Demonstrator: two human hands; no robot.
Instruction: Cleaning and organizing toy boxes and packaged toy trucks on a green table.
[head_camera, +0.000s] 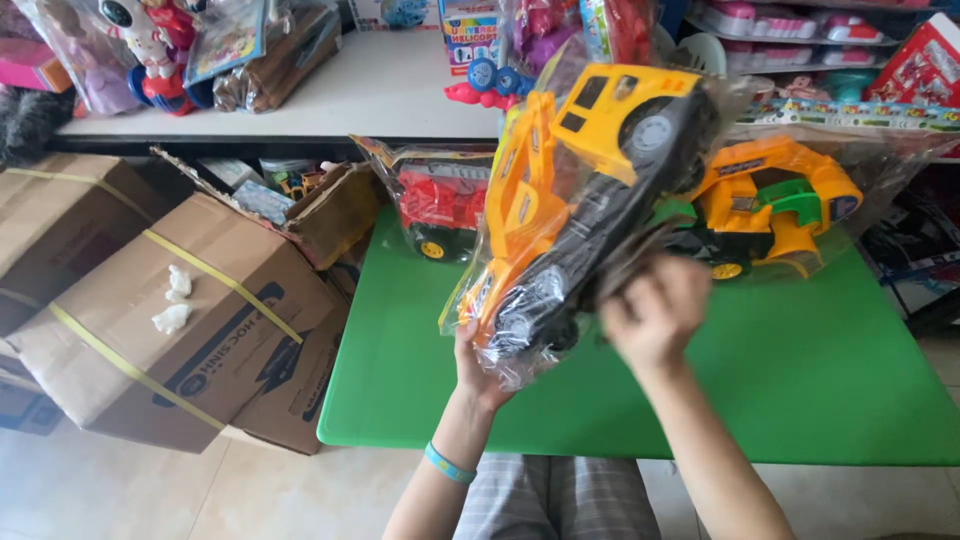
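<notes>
- Checked trousers (560, 500) are showing nearest, at the bottom edge, where the person is sitting at the near side of the green tabletop (800, 380).
- Both hands are holding one bagged yellow-and-black toy truck (590, 200) up above the tabletop, tilted with its cab far and high, so the clear bag is hanging loose around it.
- Left hand (480, 365), with a teal wristband (448, 464) on that arm, is propping the truck's low near end from beneath; its fingers are mostly hidden behind the bag, so I cannot tell how tightly they are curling.
- Right hand (655, 310) is gripping from the right side, fingers (640, 335) closing on a pinch of plastic by the black underside.
- Two more bagged toys are resting on the tabletop's far side: one red truck (438, 205) to the left, one orange-and-green digger (775, 200) to the right, partly behind the lifted truck.
- Three toy vehicles are in view around the tabletop, one raised and two lying.
- Cardboard boxes are standing on the floor to the left: one strapped box (180, 330) near, one open box (290, 195) farther, another at the left edge.
- White shelf (370, 90) beyond is carrying more packaged toys, too jumbled to count.
</notes>
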